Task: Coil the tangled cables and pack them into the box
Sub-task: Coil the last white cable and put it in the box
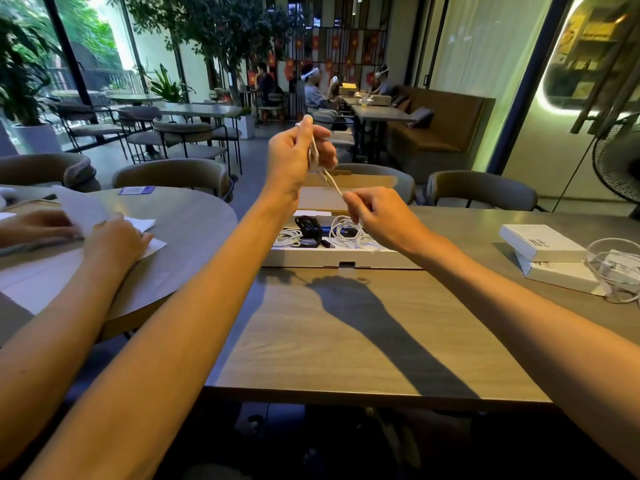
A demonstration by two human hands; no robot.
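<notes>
White cable runs taut between both hands above the box: the left hand, raised higher, grips a small bundle of it in curled fingers, and the right hand, lower and nearer, pinches its free end. Below them the open box holds white coils and a black cable. It sits on the table. Far right lie two small boxes and a loose cord. At left, another person's hand handles paper.
</notes>
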